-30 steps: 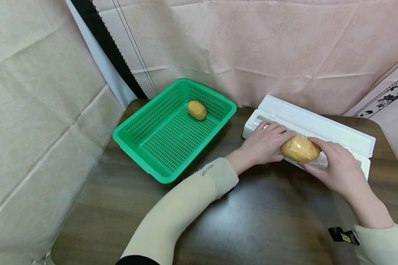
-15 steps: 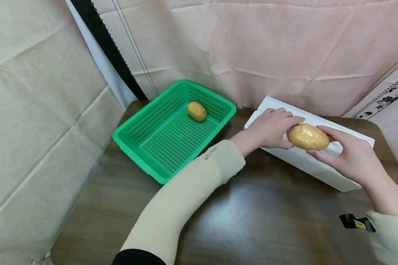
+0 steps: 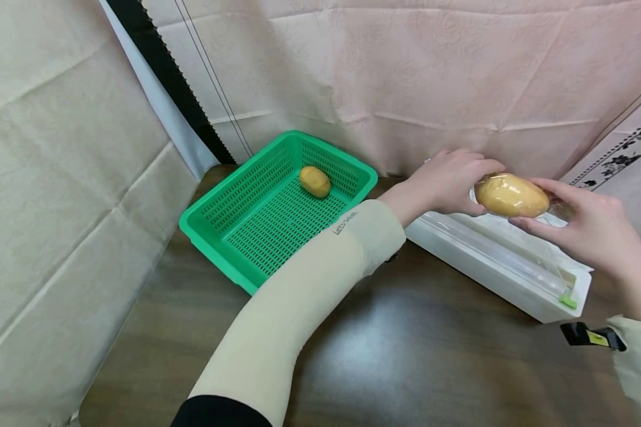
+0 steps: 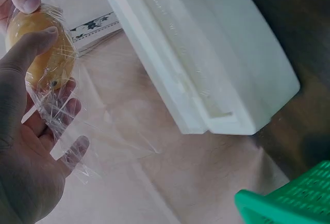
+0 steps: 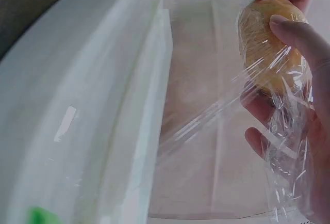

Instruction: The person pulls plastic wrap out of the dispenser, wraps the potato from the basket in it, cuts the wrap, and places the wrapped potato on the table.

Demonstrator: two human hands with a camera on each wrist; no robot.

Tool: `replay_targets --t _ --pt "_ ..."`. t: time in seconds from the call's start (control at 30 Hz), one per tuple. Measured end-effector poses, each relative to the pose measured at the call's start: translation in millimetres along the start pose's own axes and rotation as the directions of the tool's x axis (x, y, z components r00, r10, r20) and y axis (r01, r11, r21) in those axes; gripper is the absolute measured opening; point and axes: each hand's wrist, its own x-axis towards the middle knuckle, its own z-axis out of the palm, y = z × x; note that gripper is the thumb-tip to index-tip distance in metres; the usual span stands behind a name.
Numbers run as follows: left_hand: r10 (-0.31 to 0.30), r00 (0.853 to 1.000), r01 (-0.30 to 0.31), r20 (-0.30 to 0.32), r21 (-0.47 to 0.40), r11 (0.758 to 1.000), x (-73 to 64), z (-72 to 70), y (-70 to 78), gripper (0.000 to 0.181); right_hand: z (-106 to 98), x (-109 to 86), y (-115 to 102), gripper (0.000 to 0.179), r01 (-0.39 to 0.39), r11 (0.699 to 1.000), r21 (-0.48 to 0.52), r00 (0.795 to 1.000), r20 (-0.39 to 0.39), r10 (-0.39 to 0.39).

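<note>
Between both hands is a potato (image 3: 511,194) wrapped in clear cling film, raised over the back of a white cling film box (image 3: 472,261). My left hand (image 3: 454,181) holds its left end, thumb pressed on the film in the left wrist view. At the other end, my right hand (image 3: 593,222) grips it with thumb and fingers. Loose film (image 5: 289,146) gathers around the right fingers, and a creased strip of film (image 5: 206,115) stretches from the box to the potato. Inside the open box lies a clear film roll (image 3: 491,252) with a green end piece (image 3: 568,301).
A green plastic basket (image 3: 269,228) stands left of the box, with an unwrapped potato (image 3: 315,181) in its back right corner. The brown wooden table (image 3: 406,362) ends at a pink cloth (image 3: 352,65) hanging behind.
Both hands have lifted the wrapped potato up, back and to the right, away from the roll. The box has shifted toward the front, and its roll shows now. The basket's potato has stayed put.
</note>
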Motion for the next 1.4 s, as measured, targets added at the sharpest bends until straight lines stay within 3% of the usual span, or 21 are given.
replay_targets --t 0.2,0.4,0.63,0.77,1.0,1.13,1.33,1.4 --pt "-0.012 1.0 0.012 0.011 -0.019 1.0 12.8 -18.4 0.9 0.069 -13.1 10.4 3.1 0.059 -0.043 0.999 0.011 0.999 -0.026 0.044" --pt "-0.009 1.0 0.01 0.01 -0.014 1.0 18.3 -38.6 3.1 0.069 -26.2 22.7 3.9 0.06 0.032 0.999 -0.037 0.996 -0.076 -0.035" --pt "-0.002 1.0 0.002 0.019 -0.025 1.0 10.8 -54.9 7.7 0.067 -37.8 22.1 -9.4 0.064 -0.005 0.999 -0.041 1.0 -0.025 0.004" --pt "0.053 0.998 -0.055 0.04 0.042 0.998 -1.7 -55.9 13.8 0.063 -37.7 8.4 -21.4 0.068 0.014 0.999 -0.053 1.0 -0.014 -0.014" --pt "0.107 0.99 -0.116 0.095 0.104 0.988 -37.0 -37.2 24.2 0.061 -24.6 -26.3 -46.9 0.075 0.103 0.987 -0.127 0.995 -0.004 -0.104" --pt "0.131 0.986 -0.143 0.105 0.116 0.983 -56.1 -16.1 27.3 0.057 -7.9 -49.7 -60.2 0.073 0.132 0.976 -0.171 0.991 0.012 -0.132" --pt "0.145 0.98 -0.155 0.139 0.065 0.986 -78.8 18.6 28.5 0.057 29.3 -82.0 -69.5 0.093 0.158 0.973 -0.168 0.987 -0.013 -0.163" --pt "0.142 0.978 -0.152 0.154 0.054 0.987 -84.1 29.9 29.1 0.057 41.0 -91.3 -71.2 0.092 0.156 0.974 -0.165 0.987 -0.022 -0.161"
